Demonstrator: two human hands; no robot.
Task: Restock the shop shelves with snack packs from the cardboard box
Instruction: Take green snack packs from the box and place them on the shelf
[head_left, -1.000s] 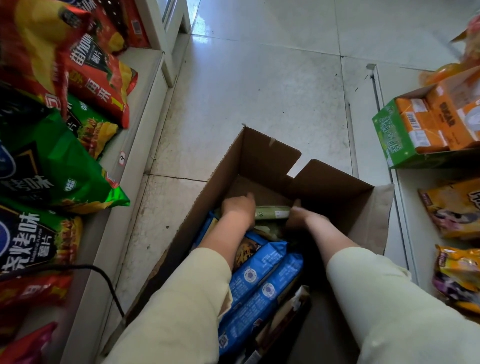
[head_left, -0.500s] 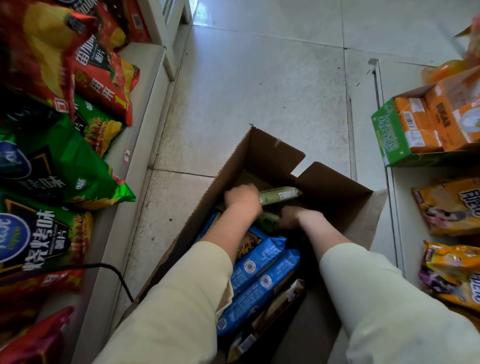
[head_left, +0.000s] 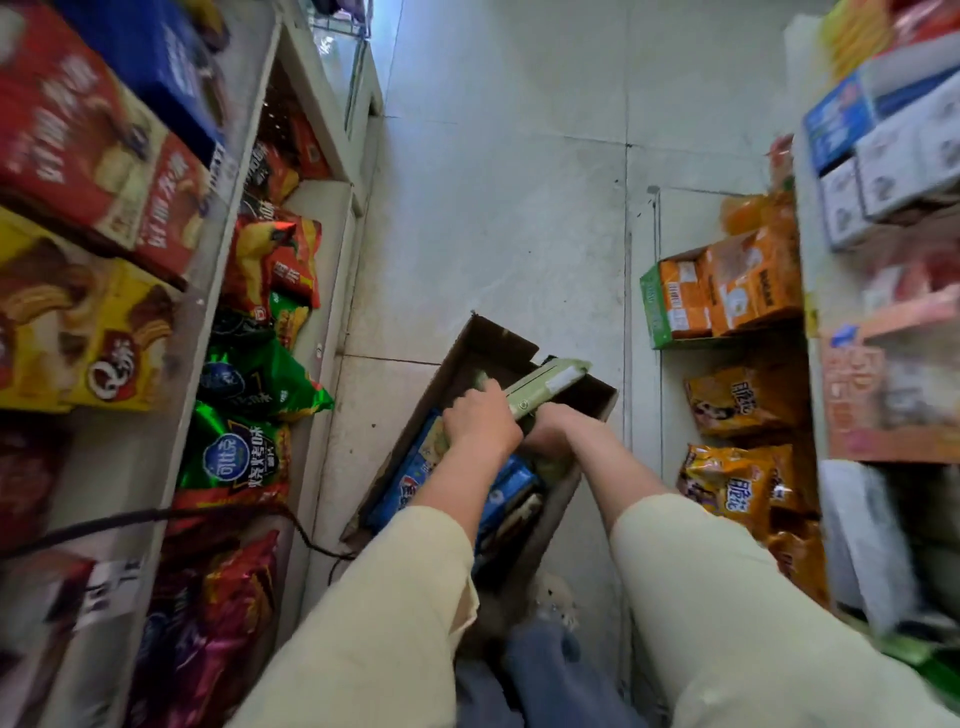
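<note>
The left hand (head_left: 480, 423) gripped the near end of a green pack (head_left: 545, 385), fingers curled over it, and the pack's far end stuck out toward one o'clock, above the far wall of the box (head_left: 485, 340). The box sat on the floor (head_left: 498, 218) between the two shelving units, at about six o'clock from the frame's middle. Blue packs (head_left: 506, 480) lay in it, just under the left wrist.

The right hand (head_left: 553, 434) sat at three o'clock of the left, touching the pack's underside or more green wrappers below; whether it was clamped on anything I could not tell, since the left hand and the pack hid its fingers.

Risks, as I judged them: held by one end, the long pack could sag or slide out and fall back into the box or onto the floor. If the right hand held a second pack, pulling both together might snag on the box wall. The black cord (head_left: 156, 517) hanging by the left shelf (head_left: 322, 249) at eight o'clock could catch a sleeve during the reach across. The crowded chip bags (head_left: 260, 379) there could be knocked off.
</note>
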